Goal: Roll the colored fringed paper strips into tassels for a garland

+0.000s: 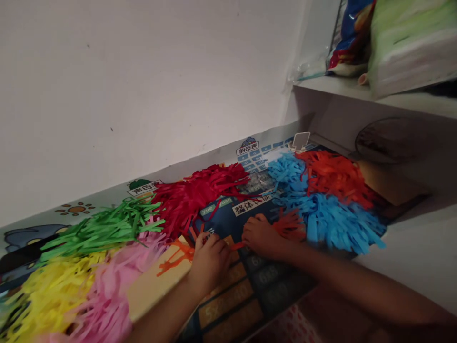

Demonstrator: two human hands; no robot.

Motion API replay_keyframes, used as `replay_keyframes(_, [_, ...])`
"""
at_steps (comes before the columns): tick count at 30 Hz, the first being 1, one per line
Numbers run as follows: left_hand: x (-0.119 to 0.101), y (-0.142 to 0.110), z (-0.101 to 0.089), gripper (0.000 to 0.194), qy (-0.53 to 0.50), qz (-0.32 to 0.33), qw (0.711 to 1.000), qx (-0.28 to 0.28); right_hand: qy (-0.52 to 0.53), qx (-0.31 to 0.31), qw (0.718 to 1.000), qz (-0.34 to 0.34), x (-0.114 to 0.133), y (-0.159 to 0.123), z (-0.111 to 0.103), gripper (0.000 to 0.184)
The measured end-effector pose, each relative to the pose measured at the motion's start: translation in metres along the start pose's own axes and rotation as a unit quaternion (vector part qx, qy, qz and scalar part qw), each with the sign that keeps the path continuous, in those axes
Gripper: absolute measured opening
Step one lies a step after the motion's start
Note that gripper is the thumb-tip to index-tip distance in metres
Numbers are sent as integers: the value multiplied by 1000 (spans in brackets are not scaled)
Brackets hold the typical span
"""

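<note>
Orange strip (237, 246): located at centre, spanning both hands. The left hand (210, 259) has its grip closed on one side of it; the right hand (260, 234) has its grip closed on the other. The two-sided hold appears intended to control the span between them. Fingertip contact is partly hidden.

From the hands, the red bundle (200, 190) lies at eleven o'clock, green (107, 227) near nine, pink (116, 281) and yellow (59, 290) towards eight, blue (332, 221) near two to three. Grouping by colour presumably limits mixing. A beige sheet (153, 288) lies at eight o'clock, beside the left forearm.

Edges: the wall (150, 95) bounds the worktop at twelve; the shelf (335, 88) overhangs at one to two. Loose fringes flank both hands, so sideways travel risks snagging. The best room is judged to be at six o'clock, over the printed cover (228, 302).
</note>
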State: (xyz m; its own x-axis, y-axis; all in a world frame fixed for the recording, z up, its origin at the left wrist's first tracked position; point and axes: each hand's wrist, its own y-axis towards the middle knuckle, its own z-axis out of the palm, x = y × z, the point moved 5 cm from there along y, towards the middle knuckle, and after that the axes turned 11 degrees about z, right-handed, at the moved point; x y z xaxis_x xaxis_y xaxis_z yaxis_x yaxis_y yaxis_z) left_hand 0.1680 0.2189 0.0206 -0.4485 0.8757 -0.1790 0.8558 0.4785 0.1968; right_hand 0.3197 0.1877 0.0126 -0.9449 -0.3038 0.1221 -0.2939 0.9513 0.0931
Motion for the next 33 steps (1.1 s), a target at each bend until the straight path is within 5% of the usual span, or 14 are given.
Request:
replay_keyframes(5, [-12,11,-9,12,87,86,991,56,-28,19,997,-64,13,5,-14,13])
replay_keyframes(10, [-18,20,-3,15,111,71,989,67,-65,58,994,-70,30,20,-13,13])
replay_keyframes(21, [-12,-3,-7,15,98,44,994,-13,33,-41,999,0,23,1,-6,13])
replay_keyframes(28, [6,-30,-7,14,4,42,994,-100,118,-37,990,71,-9,-18,9,13])
replay_keyframes(33, [18,-33,-5,13,-40,-25,996,-81,186,-22,976,107,-19,-20,6,7])
